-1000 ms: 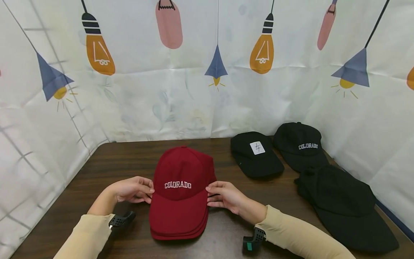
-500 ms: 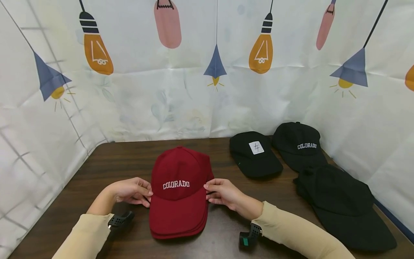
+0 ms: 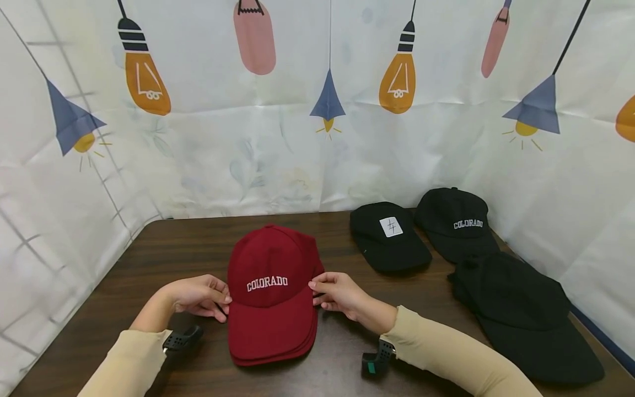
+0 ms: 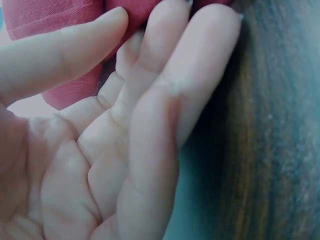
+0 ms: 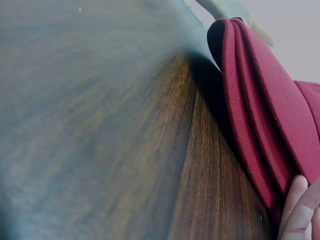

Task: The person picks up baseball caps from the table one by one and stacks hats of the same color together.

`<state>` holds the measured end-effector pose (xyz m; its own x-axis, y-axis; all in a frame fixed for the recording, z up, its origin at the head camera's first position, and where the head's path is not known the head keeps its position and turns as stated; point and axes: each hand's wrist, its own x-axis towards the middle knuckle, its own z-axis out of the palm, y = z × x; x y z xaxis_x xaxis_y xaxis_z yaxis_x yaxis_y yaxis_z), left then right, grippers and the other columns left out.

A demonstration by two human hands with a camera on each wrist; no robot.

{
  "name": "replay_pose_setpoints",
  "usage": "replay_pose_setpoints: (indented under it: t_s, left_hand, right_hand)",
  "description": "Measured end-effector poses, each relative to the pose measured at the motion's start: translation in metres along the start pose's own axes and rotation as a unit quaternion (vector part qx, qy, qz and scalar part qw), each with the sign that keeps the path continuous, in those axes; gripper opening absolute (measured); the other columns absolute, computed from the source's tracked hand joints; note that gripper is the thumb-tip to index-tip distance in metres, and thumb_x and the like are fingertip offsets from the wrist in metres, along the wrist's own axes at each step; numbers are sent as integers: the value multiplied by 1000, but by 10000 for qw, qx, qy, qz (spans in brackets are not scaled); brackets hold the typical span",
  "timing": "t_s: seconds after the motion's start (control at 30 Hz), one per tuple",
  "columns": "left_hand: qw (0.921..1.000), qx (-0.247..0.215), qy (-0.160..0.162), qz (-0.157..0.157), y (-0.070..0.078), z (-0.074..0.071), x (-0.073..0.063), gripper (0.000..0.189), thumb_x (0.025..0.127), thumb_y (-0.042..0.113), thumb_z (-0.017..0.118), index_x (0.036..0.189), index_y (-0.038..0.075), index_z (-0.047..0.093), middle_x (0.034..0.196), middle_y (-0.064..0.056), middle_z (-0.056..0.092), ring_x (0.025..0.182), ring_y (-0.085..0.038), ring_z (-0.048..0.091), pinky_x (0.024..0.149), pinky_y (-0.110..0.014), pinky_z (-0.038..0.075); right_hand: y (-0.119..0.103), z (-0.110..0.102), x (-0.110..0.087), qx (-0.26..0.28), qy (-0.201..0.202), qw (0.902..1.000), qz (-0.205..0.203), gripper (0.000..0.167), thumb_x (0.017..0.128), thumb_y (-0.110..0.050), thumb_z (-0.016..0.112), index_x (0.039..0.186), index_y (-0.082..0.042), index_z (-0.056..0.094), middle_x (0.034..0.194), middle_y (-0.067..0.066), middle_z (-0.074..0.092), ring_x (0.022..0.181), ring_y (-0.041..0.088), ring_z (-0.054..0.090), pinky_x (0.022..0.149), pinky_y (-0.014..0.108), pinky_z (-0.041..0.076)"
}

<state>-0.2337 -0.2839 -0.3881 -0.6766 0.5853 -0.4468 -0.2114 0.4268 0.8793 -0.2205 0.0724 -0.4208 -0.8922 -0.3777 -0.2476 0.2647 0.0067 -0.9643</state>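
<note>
Fingers (image 4: 205,45) of your left hand (image 3: 200,298) bent, thumb opposite, small gap between, red cloth held in it at 9 o'clock on the stack. Your right hand (image 3: 344,298) mirrors it at 3 o'clock: thumb and fingertips pinching the side edge, lower fingers loosely bent, grip narrow.

Nearest you: left sleeve (image 3: 124,361) at 7 o'clock, right sleeve (image 3: 451,353) at 5, a black wrist device at each cuff, left one (image 3: 182,338) and right one (image 3: 378,358). Both forearms angle inward, wrists bent, palms facing each other across the stack.

Stack between your hands, just left of 6 o'clock in the head view: red caps (image 3: 273,325) nested one in another, at least three brim layers in the right wrist view, brims toward you, white COLORADO lettering on the top crown. It sits on the dark wood table (image 3: 342,353).

Beyond, taking the stack as clock centre: large plain black cap (image 3: 526,314) at 3, brim toward you; black cap with white tag (image 3: 374,242) at 2; black COLORADO cap (image 3: 458,209) also at 2, farther out, close beside the tagged one.

Farthest, at 12: white printed cloth (image 3: 278,160) with lamps and bulbs.
</note>
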Motion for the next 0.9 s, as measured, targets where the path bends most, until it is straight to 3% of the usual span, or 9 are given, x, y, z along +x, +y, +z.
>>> replay_pose_setpoints:
  t_s: [0.23,0.57,0.9]
  left_hand:
    - [10000,36,92,-6,-1,0,-1,11,101,10,59,94,4,64,90,-7,70,80,-15,74,65,-18,54]
    - [9960,395,788,116,16,14,-8,11,98,6,60,96,-3,66,84,-8,69,73,-14,72,60,-18,53]
    - [9834,1041,1485,43,25,22,-19,14,96,6,65,100,-6,61,82,-9,67,71,-19,67,64,-30,55]
  right_hand:
    - [-2,-1,1,54,-8,10000,-28,12,100,-14,68,104,-3,68,85,3,66,68,9,68,60,18,53]
    - [-9,-10,-2,-194,-94,9996,-205,17,99,-10,65,113,1,64,89,6,65,72,13,68,65,24,57]
    - [-10,-23,-16,-872,-789,9906,-699,36,101,-4,60,135,8,58,102,12,71,78,16,67,67,29,59]
